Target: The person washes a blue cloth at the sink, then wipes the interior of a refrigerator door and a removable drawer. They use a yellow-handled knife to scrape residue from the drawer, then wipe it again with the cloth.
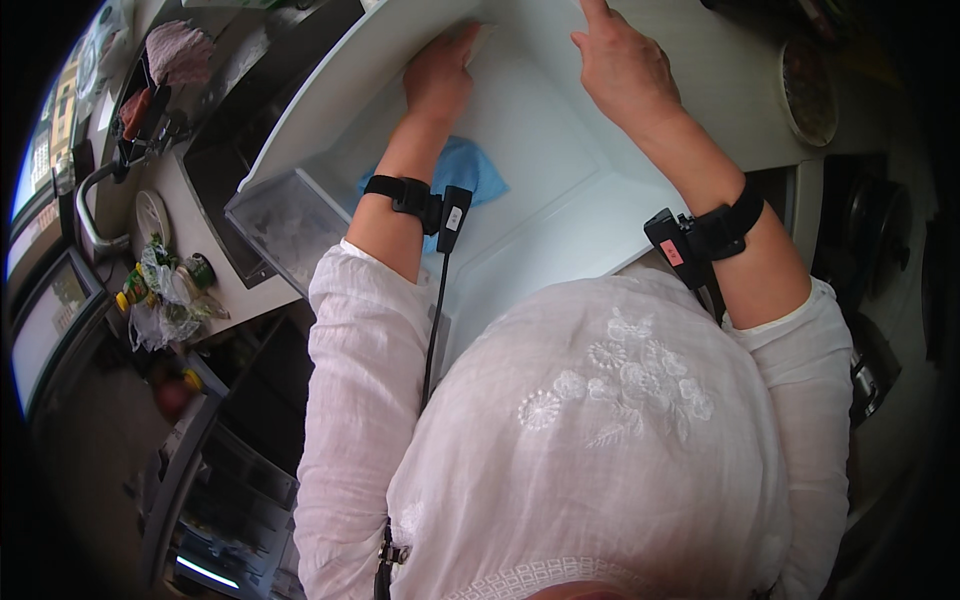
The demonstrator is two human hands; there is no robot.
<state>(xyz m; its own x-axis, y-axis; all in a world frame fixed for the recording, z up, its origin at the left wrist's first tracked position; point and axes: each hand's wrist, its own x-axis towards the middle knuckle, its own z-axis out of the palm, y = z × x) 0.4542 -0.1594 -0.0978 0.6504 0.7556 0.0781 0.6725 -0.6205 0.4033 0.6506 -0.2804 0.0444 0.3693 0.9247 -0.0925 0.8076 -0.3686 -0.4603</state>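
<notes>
A large white plastic bin (540, 142), like a refrigerator drawer with a clear grey end panel (289, 217), lies tilted before me. Inside it, my left hand (442, 79) reaches to the far wall, its fingers around a small pale piece whose kind I cannot tell. Under my left forearm, a crumpled blue cloth (472, 171) rests on the bin's inner surface. My right hand (626, 71) is at the bin's right rim, index finger stretched out and thumb apart from it. Whether it grips the rim is not clear, as its fingertips run to the picture's top edge.
To the left are a dark sink (225, 172), a curved metal faucet (94, 206), a pink cloth (180, 52) and bagged goods (169, 292) on the counter. A round dish of food (808, 94) stands at the right, with a dark lidded pan (889, 232) near it.
</notes>
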